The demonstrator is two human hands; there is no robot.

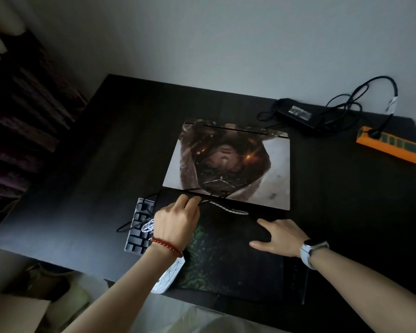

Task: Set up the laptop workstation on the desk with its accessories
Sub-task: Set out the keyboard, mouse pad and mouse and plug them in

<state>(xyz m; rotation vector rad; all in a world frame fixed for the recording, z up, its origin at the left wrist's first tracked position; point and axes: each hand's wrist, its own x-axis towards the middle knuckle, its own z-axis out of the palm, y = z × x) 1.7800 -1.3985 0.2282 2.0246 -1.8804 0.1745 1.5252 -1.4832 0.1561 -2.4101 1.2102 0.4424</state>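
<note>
On the dark table point(87, 179), just toward me from the closed laptop point(228, 164), the left hand point(175, 222) has its fingers point(190, 201) curled round a black cable point(211, 197) running sideways along the laptop's front edge (right hand point(281, 236) lies flat, fingers spread, on the mousepad point(228, 265)).

A dark desk point(87, 164) with a matte top serves as the landmark. Behind its far edge rises a plain pale grey wall point(226, 39), dimly and evenly lit. Left of the desk hangs a dark purplish curtain point(22, 121) (folds only faintly visible). Below the desk's near-left corner lies a brown cardboard box point(17, 311).
</note>
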